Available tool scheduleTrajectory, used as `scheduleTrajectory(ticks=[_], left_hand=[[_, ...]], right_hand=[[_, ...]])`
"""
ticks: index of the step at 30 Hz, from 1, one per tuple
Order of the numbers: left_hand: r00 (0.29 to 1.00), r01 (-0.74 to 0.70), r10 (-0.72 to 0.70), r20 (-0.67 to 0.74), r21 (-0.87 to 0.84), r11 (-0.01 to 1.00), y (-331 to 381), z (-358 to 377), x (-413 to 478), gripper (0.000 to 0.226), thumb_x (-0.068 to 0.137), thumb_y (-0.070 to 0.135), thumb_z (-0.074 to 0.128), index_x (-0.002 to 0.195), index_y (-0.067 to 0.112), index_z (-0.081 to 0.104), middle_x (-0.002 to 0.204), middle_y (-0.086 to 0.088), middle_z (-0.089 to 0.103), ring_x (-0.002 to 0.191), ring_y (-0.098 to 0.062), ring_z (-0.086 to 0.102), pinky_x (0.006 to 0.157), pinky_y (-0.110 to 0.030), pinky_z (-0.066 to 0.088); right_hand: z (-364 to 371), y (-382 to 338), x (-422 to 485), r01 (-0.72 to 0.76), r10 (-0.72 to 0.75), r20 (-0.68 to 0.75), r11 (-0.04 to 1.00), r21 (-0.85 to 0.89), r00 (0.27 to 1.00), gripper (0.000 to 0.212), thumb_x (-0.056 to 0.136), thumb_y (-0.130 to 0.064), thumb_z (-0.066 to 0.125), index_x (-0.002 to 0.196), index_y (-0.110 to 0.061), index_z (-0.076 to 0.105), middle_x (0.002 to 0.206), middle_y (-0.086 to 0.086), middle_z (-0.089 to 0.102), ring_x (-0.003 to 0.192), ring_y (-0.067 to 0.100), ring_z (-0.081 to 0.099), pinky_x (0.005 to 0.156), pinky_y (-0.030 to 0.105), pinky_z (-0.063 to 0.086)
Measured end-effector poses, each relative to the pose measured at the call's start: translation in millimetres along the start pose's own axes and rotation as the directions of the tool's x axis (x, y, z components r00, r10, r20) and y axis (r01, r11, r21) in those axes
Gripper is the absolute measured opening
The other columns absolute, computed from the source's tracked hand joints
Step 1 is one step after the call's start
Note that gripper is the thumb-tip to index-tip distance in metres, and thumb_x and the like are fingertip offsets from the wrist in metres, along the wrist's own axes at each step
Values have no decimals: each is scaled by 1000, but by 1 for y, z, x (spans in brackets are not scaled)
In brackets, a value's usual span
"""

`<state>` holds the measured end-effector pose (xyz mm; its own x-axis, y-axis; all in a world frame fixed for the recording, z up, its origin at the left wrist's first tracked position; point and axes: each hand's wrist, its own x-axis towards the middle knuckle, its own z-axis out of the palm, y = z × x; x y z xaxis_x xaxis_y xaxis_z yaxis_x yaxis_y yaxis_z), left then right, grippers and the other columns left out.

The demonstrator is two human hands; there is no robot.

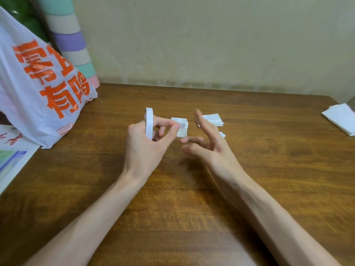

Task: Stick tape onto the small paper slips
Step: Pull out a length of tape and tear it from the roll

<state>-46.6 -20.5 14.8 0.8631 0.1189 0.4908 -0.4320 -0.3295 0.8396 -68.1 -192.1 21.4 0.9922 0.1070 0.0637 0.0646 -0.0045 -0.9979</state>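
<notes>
A narrow white roll of adhesive tape (149, 121) is gripped in the left hand (146, 143), stood on edge, with the fingers curled round and through the ring. The loose tape end is pinched between thumb and forefinger, right at the near-left corner of a small printed paper slip (181, 131). That slip is laid flat on the brown wooden table (192, 208), mid-table, just beyond the left fingertips (whether tape is already stuck to it cannot be told, the patch there is blurred). The right hand (207, 144) is held open above the table, fingers spread and straight, nothing gripped. A small pile of printed paper slips (213, 120) is seen just behind the right fingers, and a tiny white paper scrap (222, 134) is partly hidden beside that hand. A white plastic bag with orange characters (38, 93) is slumped at the far left, with a stack of pastel-coloured rolls (75, 45) behind it against the wall. A folded white tissue (340, 118) is placed at the right edge and a printed colour sheet (11, 164) at the left edge.
</notes>
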Motion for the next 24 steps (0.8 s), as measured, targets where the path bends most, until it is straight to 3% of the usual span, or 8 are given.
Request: scheduleTrajectory(ticks=[1,3,6,8,14,16,20,24], left_hand=[[1000,14,-13,11,-33,999,2,0,0,3,91,22,81,91,19,82,64,-7,54,57,-11,49,55,-22,42],[998,44,-41,38,-92,995,5,1,-2,5,93,21,80,93,17,82,66,-13,54,62,-9,53,62,-17,47],[995,87,-79,69,-124,988,4,3,-3,7,93,24,79,96,19,83,63,4,47,65,-5,50,72,-19,50],[992,94,-83,93,-115,989,4,4,-2,6,94,22,78,97,23,83,62,9,40,64,-6,45,76,-21,51],[985,90,-74,157,-102,991,5,5,-4,11,94,18,78,100,24,84,62,4,38,61,-9,41,65,-20,46],[981,82,-64,181,-93,992,6,4,-4,13,94,17,77,102,25,84,62,-4,37,60,-11,39,64,-17,43],[978,47,-31,206,-74,996,9,3,-6,17,95,11,75,103,25,84,63,-21,38,55,-14,34,59,-12,38],[979,33,-22,201,-55,998,9,4,-8,23,95,7,74,103,26,83,56,-12,37,50,-9,33,56,-8,35]], right_hand=[[-1,0,1,-16,16,-19,1000,-13,1000,71,95,-3,71,154,-36,47,151,-8,47,110,9,71,86,25,58],[-8,0,4,43,-53,-93,994,-98,994,57,95,-13,76,146,-30,58,139,-4,60,99,4,71,81,16,53],[-15,0,7,226,-263,-161,949,-219,951,8,93,-18,80,98,-21,76,89,-9,69,70,4,58,68,18,45],[-15,3,5,308,-362,-162,908,-284,918,12,93,-17,81,84,-21,74,70,-6,63,63,4,51,61,20,40],[-10,7,5,317,-386,-148,881,-350,910,3,94,-19,79,92,-21,78,80,-2,73,63,16,63,62,27,47],[-11,10,6,310,-383,-153,881,-358,911,3,94,-20,78,93,-23,78,82,-4,75,66,20,68,63,31,51],[-12,11,6,288,-369,-174,886,-364,913,2,94,-22,80,92,-23,79,83,-6,76,68,18,72,67,27,51],[-13,11,5,277,-357,-176,890,-362,917,3,94,-24,80,94,-21,80,83,-7,77,70,17,73,69,29,54]])
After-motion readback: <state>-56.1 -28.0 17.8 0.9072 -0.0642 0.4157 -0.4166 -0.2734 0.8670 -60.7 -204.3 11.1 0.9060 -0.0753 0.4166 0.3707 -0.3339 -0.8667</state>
